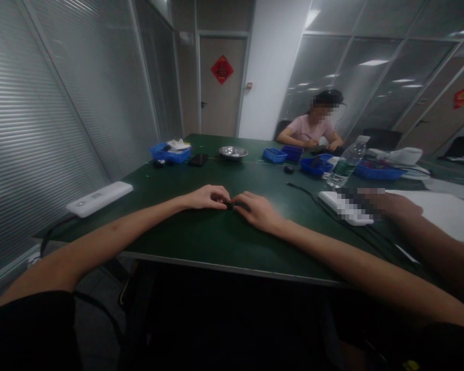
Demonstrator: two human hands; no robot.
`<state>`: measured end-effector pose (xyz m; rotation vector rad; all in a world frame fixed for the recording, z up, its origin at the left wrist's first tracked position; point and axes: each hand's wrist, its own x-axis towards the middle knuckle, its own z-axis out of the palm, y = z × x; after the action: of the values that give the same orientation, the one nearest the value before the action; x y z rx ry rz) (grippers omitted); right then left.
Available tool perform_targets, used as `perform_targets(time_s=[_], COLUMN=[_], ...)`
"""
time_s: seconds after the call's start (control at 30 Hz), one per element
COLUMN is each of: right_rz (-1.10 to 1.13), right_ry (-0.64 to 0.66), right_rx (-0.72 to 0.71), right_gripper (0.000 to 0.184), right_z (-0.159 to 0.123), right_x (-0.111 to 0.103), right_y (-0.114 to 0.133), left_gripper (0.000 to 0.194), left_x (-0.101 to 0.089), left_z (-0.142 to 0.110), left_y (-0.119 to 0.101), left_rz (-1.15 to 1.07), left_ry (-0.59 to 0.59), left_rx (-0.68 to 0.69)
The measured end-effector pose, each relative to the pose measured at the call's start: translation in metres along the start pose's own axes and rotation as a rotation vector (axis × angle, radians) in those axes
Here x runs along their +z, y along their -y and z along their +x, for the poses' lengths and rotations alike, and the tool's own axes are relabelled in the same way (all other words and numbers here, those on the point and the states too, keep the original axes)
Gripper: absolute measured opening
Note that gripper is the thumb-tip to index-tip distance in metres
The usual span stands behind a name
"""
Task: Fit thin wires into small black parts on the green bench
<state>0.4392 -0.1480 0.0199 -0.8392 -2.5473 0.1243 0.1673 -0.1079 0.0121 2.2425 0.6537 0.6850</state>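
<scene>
Small dark part [229,205] sits at the centre of the frame, just above the worktop [201,237], between the person's two hands. The fingers of the left hand [211,197] pinch its left end; those of the right hand [261,210] curl in and grip it from the other side, covering much of its shape. The step in hand looks like close two-handed work on this piece, and the next move probably calls for steady fingertips and small adjustments; what exactly is being adjusted cannot be told. At mid-left lies a white case [100,198]; at mid-right, another person's hand [398,205] is near. Farther up, a metal bowl [233,153] stands at upper centre, with a seated person [309,129] beyond, at upper right.
</scene>
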Motion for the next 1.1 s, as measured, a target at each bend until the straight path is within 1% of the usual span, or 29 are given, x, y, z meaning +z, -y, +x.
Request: perform_targets(time_s=[0.1,0.17,0.23,0.37,0.43,0.5,0.6,0.7,0.93,1.0,1.1], right_rz=[0.001,0.004,0.007,0.014,0.014,0.011,0.011,0.009,0.001,-0.006,-0.007], right_ry=[-0.01,-0.023,-0.034,-0.032,-0.027,-0.027,-0.017,-0.012,0.003,0.0,-0.003], right_rx=[0.023,0.042,0.053,0.048,0.046,0.049,0.055,0.054,0.053,0.054,0.057], right_gripper=[0.022,0.021,0.02,0.02,0.02,0.02,0.02,0.02,0.019,0.02,0.02], right_z=[-0.001,-0.002,-0.003,-0.004,-0.004,-0.004,-0.005,-0.005,-0.004,-0.004,-0.005], right_x=[0.0,0.0,0.001,0.001,0.0,0.0,0.0,-0.001,-0.001,-0.001,-0.001], right_y=[-0.002,-0.004,-0.006,-0.006,-0.006,-0.006,-0.005,-0.005,-0.006,-0.006,-0.005], left_gripper=[0.035,0.038,0.039,0.033,0.03,0.03,0.032,0.031,0.019,0.02,0.023], left_x=[-0.012,-0.029,-0.051,-0.098,-0.114,-0.125,-0.132,-0.132,-0.128,-0.127,-0.129], left_z=[-0.003,-0.009,-0.019,-0.048,-0.062,-0.072,-0.077,-0.077,-0.076,-0.075,-0.072], left_y=[0.005,0.015,0.029,0.055,0.062,0.064,0.065,0.065,0.069,0.071,0.076], left_rz=[0.077,0.138,0.217,0.464,0.539,0.573,0.605,0.642,0.726,0.722,0.614], left_ry=[-0.004,-0.056,-0.164,-0.47,-0.577,-0.641,-0.676,-0.664,-0.604,-0.63,-0.696], left_rx=[-0.069,-0.152,-0.254,-0.47,-0.561,-0.641,-0.69,-0.667,-0.597,-0.603,-0.672])
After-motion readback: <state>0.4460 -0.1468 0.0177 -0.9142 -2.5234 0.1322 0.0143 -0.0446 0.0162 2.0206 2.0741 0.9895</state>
